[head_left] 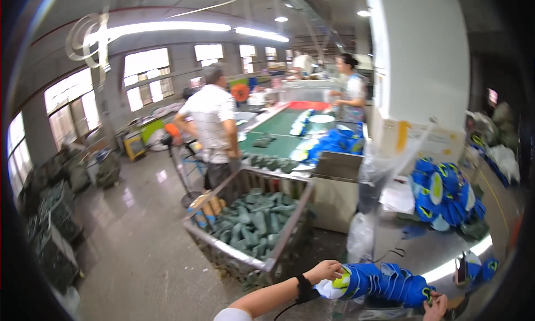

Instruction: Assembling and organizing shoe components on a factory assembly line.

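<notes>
Low at the right, a bundle of blue shoe uppers (384, 283) with white lines and yellow-green parts lies sideways between my hands, one upper nested against another. Its left, white and yellow-green end is gripped by my left hand (325, 271), fingers curled over the top; a black band circles that wrist. At the other end my right hand (436, 306), partly cut off by the lower edge, has its fingers closed on the blue edge. Under the bundle is a shiny metal tabletop (401, 244).
A large pile of blue uppers (446, 190) sits farther back on the table, beside white papers (397, 196). Left of the table stands a metal-framed bin (262, 263) full of grey-green foot-shaped forms (253, 220). Two people work at a green conveyor (276, 132) beyond; a white pillar (426, 59) rises at right.
</notes>
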Available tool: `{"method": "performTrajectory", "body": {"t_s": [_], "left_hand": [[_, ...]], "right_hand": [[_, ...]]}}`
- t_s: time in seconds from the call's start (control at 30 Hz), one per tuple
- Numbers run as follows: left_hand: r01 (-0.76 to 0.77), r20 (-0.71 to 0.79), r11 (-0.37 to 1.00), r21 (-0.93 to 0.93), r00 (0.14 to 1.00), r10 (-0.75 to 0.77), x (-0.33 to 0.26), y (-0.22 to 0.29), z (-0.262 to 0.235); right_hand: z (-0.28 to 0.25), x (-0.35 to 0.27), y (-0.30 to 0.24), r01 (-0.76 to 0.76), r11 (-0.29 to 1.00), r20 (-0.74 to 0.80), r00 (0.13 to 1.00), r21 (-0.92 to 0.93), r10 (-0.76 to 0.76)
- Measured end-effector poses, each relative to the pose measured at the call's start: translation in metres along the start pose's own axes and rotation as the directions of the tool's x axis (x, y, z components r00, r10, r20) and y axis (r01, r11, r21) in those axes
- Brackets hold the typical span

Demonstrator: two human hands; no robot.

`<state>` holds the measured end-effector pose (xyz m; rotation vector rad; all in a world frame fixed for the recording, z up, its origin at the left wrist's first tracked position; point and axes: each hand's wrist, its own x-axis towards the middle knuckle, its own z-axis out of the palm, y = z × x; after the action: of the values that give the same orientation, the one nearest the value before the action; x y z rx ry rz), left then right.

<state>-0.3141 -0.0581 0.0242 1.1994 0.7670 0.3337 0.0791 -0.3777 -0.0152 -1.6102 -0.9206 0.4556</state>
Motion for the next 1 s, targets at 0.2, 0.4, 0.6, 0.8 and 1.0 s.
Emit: {"method": "performTrajectory", "body": {"t_s": [0.2, 0.4, 0.6, 0.8, 1.0], "left_hand": [[-0.454, -0.466, 0.89, -0.041, 0.797, 0.385, -0.292, -0.008, -0.107], [-0.729, -0.98, 0.67, -0.138, 0.198, 0.014, -0.539, -0.197, -0.223], [-0.788, -0.988, 0.605, -0.112, 0.02, -0.156, -0.618, -0.35, -0.321], [-0.81, -0.997, 0.585, -0.052, 0.077, 0.019, -0.586, -0.205, -0.433], [-0.93, -0.986, 0.334, -0.153, 0.124, -0.108, -0.707, -0.285, -0.543]], "right_hand": [[0.244, -0.032, -0.24, -0.032, 0.461, 0.232, 0.893, 0.887, -0.385], [0.469, -0.159, -0.351, -0.347, 0.598, 0.645, 0.651, 0.723, -0.401], [0.645, -0.273, -0.42, 0.037, 0.845, 0.81, 0.262, 0.534, -0.524], [0.839, -0.322, -0.401, 0.184, 0.885, 0.904, -0.059, 0.428, -0.425], [1.066, -0.355, -0.357, 0.477, 0.842, 0.967, -0.169, 0.25, -0.191]]}}
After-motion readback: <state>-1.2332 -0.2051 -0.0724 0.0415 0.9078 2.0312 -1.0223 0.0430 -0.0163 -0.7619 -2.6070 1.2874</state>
